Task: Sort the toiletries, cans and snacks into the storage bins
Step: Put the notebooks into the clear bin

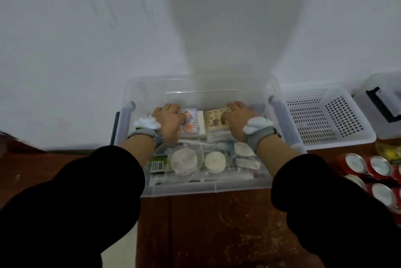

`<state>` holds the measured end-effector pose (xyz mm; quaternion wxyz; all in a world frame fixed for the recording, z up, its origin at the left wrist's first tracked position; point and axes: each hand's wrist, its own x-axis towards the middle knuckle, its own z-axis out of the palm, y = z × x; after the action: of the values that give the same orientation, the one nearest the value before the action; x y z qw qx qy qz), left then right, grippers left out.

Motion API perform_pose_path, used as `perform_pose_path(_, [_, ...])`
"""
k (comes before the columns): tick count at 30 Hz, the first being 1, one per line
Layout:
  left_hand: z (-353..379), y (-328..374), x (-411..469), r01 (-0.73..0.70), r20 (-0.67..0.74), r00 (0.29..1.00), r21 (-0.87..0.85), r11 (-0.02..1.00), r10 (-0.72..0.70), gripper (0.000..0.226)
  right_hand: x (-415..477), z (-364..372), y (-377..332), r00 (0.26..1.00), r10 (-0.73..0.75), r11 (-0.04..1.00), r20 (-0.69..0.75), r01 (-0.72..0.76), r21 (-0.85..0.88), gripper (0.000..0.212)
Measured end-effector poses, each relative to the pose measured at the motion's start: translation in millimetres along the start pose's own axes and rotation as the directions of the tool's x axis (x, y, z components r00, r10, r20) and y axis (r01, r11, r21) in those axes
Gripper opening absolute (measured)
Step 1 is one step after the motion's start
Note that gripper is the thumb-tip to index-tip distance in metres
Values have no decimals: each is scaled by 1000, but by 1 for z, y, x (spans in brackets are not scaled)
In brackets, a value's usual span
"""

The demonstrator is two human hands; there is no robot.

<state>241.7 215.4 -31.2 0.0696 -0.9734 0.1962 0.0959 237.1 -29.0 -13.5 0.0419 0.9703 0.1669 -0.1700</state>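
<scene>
A clear plastic storage bin (pixel 204 187) stands on the wooden table (pixel 217 228) against the wall, filled with toiletries. Both my hands reach into its far end. My left hand (pixel 170 117) grips a purple and orange patterned tissue pack (pixel 192 121). My right hand (pixel 237 117) holds a cream patterned pack (pixel 213 117), thumb on top and fingers curled over its far edge. Nearer me in the bin lie two round cotton-pad packs (pixel 184 161) and a green box with a barcode (pixel 158 164).
A white perforated basket (pixel 325 120) sits right of the bin, and another clear bin with a black latch (pixel 382 105) stands beyond it. Several red cans (pixel 368 168) and a yellow snack pack (pixel 388 151) crowd the table's right edge. A white wall rises just behind.
</scene>
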Motion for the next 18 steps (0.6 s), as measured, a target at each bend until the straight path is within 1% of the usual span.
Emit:
perform_pose_path(1, [1,0,1,5,17,1000,-10,1000,-5,56,2,5,-1,1000,18,1000,3,-18,-10,38])
perform_pose_path(3, [0,-2,2,-5,36,999,-37,999,6,46,3,9,-2,999,45,999,2,-45,24,37])
perform_pose_path(6, [-3,2,0,-17,74,997,-75,997,23,45,-5,6,1,999,52,996,11,-52,73,39])
perform_pose_path(9, [-8,7,-11,10,87,996,-130,991,2,43,-21,0,-1,994,70,986,-79,-57,157,40])
perform_pose_path(11, [-16,18,-29,45,-5,999,-144,989,-46,32,-40,-5,-3,981,79,972,-177,-36,234,36])
perform_pose_path(14, [-33,35,-54,71,-169,981,-135,988,-94,45,-66,-11,-7,951,97,949,-293,0,315,32])
perform_pose_path(16, [-47,55,-82,99,-272,951,-197,976,-151,52,-94,-11,-8,923,101,935,-372,40,353,30])
perform_pose_path(18, [-57,74,-108,96,-363,910,-283,954,-199,57,-121,-3,-7,877,110,910,-468,101,402,27])
